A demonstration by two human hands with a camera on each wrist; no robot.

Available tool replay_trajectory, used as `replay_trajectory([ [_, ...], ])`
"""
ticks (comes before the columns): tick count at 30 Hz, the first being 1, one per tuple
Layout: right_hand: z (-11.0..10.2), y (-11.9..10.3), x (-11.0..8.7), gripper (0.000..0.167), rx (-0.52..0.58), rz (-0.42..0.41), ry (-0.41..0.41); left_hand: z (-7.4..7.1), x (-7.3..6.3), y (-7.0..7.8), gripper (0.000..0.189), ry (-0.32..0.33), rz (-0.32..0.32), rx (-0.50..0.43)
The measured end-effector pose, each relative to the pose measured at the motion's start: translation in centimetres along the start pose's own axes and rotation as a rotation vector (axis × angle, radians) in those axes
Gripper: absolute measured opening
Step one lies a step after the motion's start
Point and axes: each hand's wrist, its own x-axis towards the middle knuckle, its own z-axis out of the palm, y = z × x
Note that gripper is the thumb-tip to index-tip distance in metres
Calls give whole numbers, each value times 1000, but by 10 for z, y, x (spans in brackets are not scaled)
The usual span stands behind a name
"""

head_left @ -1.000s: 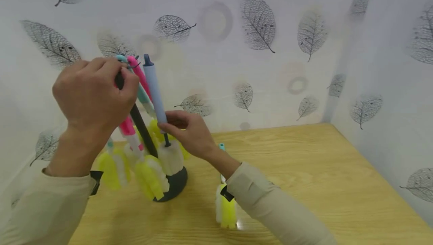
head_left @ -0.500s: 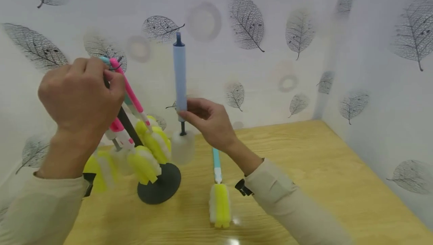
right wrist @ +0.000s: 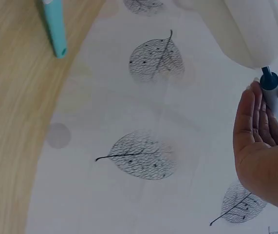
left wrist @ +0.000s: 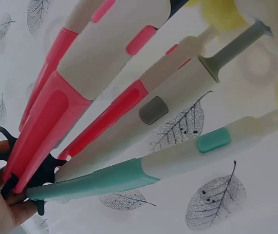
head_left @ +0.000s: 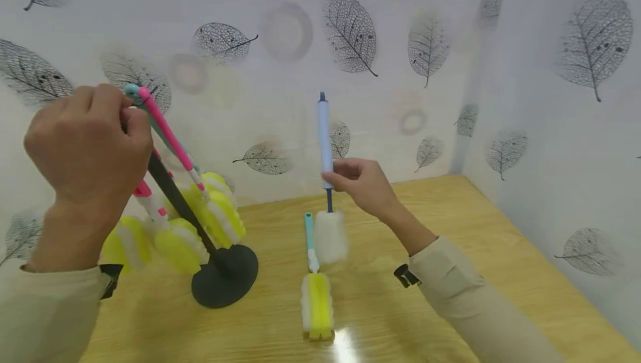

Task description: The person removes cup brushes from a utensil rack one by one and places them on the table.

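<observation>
My left hand (head_left: 90, 146) grips the top of a black stand (head_left: 172, 193), which leans on its round base (head_left: 225, 279). Pink, teal and grey-white bottle brushes hang from its hooks; in the left wrist view a pink-handled brush (left wrist: 46, 131) and a teal-handled brush (left wrist: 95, 183) hang beside the fingers. My right hand (head_left: 368, 187) pinches the lower handle of a blue bottle brush (head_left: 325, 135) between thumb and fingers, held upright in the air. Its white sponge head (head_left: 330, 238) points down; the right wrist view shows that head close up, above the hand (right wrist: 263, 151).
A teal-handled brush with a yellow and white sponge head (head_left: 317, 304) lies on the wooden table (head_left: 450, 274), just below the blue one. Behind the table stands a leaf-patterned wall (head_left: 300, 90). The table's right edge runs along another wall (head_left: 601, 185).
My right hand has lifted the blue brush off the stand and carried it right, then lower, over the lying brush. The left hand keeps its grip; the whole view has turned slightly right.
</observation>
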Motion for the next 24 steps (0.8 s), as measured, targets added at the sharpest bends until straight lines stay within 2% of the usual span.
replay_trajectory([
  [7,-9,50,-14,34,-73,284,-67,2,0,-3,35,7,12,-4],
  [12,0,82,-25,28,-150,413,-135,1,-1,-4,34,6,23,-29],
  [16,8,100,-32,20,-235,459,-182,0,-1,-4,34,-5,29,-50],
  [24,20,114,-38,19,-278,441,-253,-3,-1,-6,34,-9,27,-68],
])
